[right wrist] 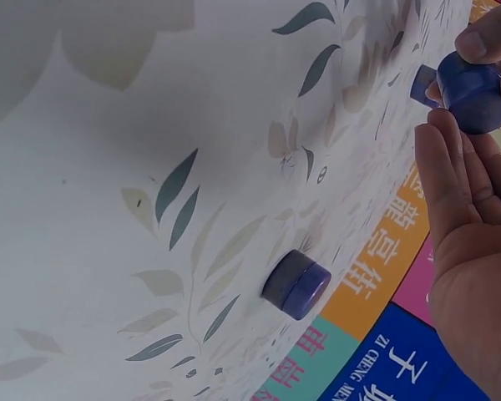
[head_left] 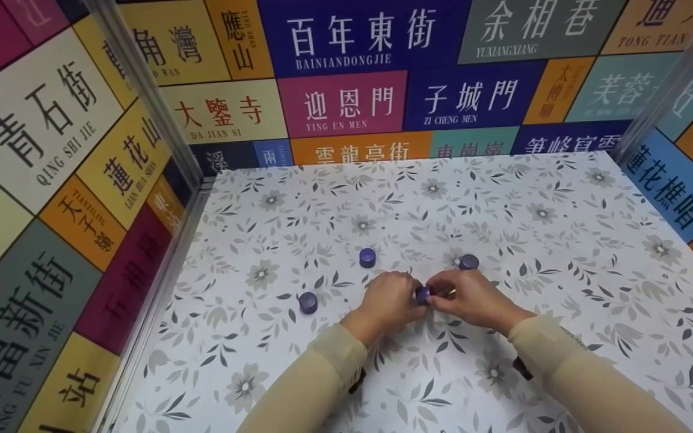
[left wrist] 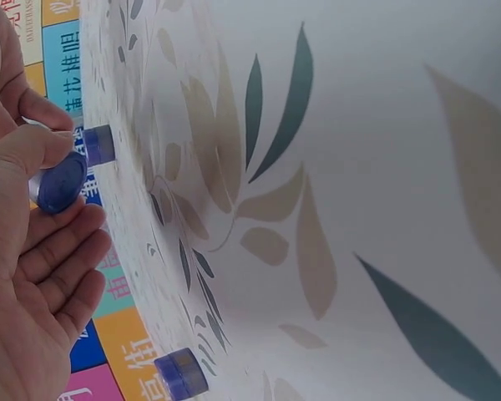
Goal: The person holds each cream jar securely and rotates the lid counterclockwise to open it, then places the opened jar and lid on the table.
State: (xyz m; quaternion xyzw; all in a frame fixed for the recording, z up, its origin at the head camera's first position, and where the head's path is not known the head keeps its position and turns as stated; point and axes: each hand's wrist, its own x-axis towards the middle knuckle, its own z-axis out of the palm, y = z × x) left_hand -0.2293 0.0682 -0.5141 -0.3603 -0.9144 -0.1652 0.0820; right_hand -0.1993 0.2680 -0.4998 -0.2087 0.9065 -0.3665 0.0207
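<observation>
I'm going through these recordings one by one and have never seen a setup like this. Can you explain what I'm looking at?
There is no machine here: a person works with bare hands, a left hand and a right hand, in beige sleeves. The widest picture comes from a camera on the person's head, looking forward and down. The other two come from cameras on each wrist, so the scene looks tilted.

The hands hold a small, glossy purple cylindrical container between their fingers. Three similar purple containers stand on the white surface with a grey flower-and-leaf pattern: one left of the left hand, one beyond it, and one just beyond the right hand. Behind are colourful wall panels with Chinese lettering.
</observation>
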